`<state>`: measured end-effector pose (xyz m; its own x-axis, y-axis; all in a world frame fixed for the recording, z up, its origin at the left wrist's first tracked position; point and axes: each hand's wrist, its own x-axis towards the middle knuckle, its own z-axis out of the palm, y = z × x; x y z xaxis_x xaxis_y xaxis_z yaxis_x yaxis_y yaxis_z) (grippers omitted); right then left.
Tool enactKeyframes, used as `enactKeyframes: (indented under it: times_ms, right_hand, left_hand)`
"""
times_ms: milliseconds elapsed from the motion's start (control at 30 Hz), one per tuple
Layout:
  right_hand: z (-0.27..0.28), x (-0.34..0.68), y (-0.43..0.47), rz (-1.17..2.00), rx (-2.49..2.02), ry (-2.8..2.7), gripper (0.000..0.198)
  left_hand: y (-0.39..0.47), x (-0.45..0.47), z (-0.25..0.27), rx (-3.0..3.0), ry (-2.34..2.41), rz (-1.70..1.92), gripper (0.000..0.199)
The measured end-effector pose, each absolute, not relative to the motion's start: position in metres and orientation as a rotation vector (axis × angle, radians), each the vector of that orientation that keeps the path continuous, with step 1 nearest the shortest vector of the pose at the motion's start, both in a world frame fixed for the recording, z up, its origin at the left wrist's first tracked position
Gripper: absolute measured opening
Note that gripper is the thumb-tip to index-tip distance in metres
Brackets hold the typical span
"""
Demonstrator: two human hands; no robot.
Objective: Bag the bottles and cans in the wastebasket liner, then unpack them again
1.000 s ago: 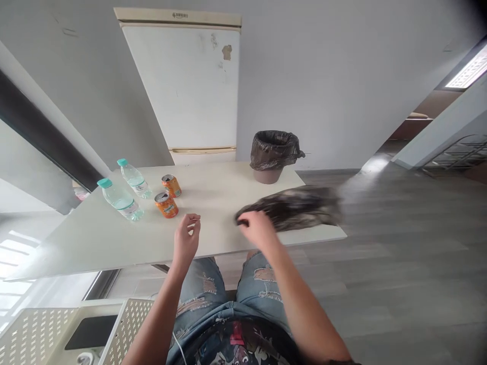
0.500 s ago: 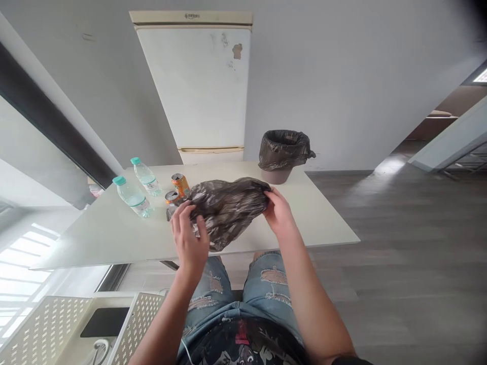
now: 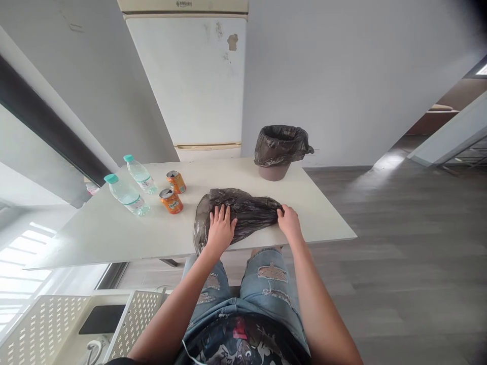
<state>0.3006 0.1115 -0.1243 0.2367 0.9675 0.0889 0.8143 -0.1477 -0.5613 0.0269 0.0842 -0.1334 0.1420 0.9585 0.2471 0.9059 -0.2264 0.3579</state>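
A dark, see-through plastic garbage bag (image 3: 251, 215) lies crumpled on the white table (image 3: 315, 213), its left part hanging over the front edge. My left hand (image 3: 221, 228) rests flat on the bag with its fingers spread. At the bag's gathered right end, my right hand (image 3: 289, 220) is closed, pinching the plastic. Left of the bag stand two orange drink cans, a nearer can (image 3: 172, 202) and a farther can (image 3: 176, 181). Beyond them are two clear bottles with teal caps, a nearer bottle (image 3: 127, 196) and a farther bottle (image 3: 140, 175).
A small bin (image 3: 274, 172) lined with a dark bag (image 3: 283, 147) stands at the table's back right. Behind the table is a white refrigerator (image 3: 190, 81). A white perforated basket (image 3: 53, 319) sits at the lower left, below table height.
The bag has come down onto the table and lies flatter. My left hand has moved right and now presses on it. The nearer can shows fully.
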Motion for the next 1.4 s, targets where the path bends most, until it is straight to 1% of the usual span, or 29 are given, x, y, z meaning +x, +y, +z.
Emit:
enactKeyframes:
  times_ms: [67, 133, 200, 300, 433, 533, 633, 733, 800, 967, 1100, 1233, 1400]
  right_hand:
    - [-0.122, 0.303, 0.11, 0.315, -1.932, -1.609, 0.049]
    - [-0.119, 0.301, 0.107, 0.198, -1.74, -1.666, 0.054]
    - [-0.118, 0.296, 0.105, 0.137, -1.567, -1.813, 0.053]
    - [-0.127, 0.289, 0.104, 0.193, -1.5, -2.071, 0.052]
    - [-0.145, 0.286, 0.107, 0.216, -1.535, -2.209, 0.057]
    - [-0.151, 0.287, 0.109, 0.139, -1.524, -2.237, 0.058]
    - [-0.151, 0.287, 0.111, 0.119, -1.541, -2.269, 0.059]
    - [-0.152, 0.286, 0.112, 0.122, -1.562, -2.318, 0.059]
    - [-0.154, 0.286, 0.112, 0.114, -1.563, -2.34, 0.058]
    - [-0.157, 0.283, 0.113, 0.122, -1.601, -2.328, 0.059]
    - [-0.156, 0.283, 0.113, 0.135, -1.626, -2.33, 0.06]
    - [-0.155, 0.283, 0.111, 0.142, -1.644, -2.318, 0.062]
    - [-0.149, 0.283, 0.109, 0.201, -1.684, -2.338, 0.066]
  left_hand:
    - [0.087, 0.021, -0.144, 2.295, 1.894, 0.58, 0.062]
    - [0.088, 0.017, -0.15, 2.315, 1.9, 0.559, 0.062]
    - [0.088, 0.014, -0.151, 2.313, 1.905, 0.549, 0.062]
    - [0.085, 0.013, -0.141, 2.283, 1.932, 0.568, 0.063]
    - [0.086, 0.03, -0.111, 2.302, 1.952, 0.822, 0.059]
    - [0.101, 0.063, -0.093, 2.425, 1.786, 0.943, 0.054]
    - [0.128, 0.098, -0.095, 2.55, 1.606, 0.738, 0.056]
    - [0.153, 0.115, -0.112, 2.637, 1.495, 0.493, 0.058]
    - [0.161, 0.114, -0.125, 2.638, 1.491, 0.401, 0.06]
    - [0.161, 0.095, -0.144, 2.578, 1.588, 0.369, 0.063]
    - [0.169, 0.07, -0.144, 2.515, 1.725, 0.338, 0.064]
    - [0.182, 0.027, -0.141, 2.399, 1.843, 0.25, 0.065]
    - [0.187, -0.021, -0.143, 2.318, 1.954, 0.222, 0.068]
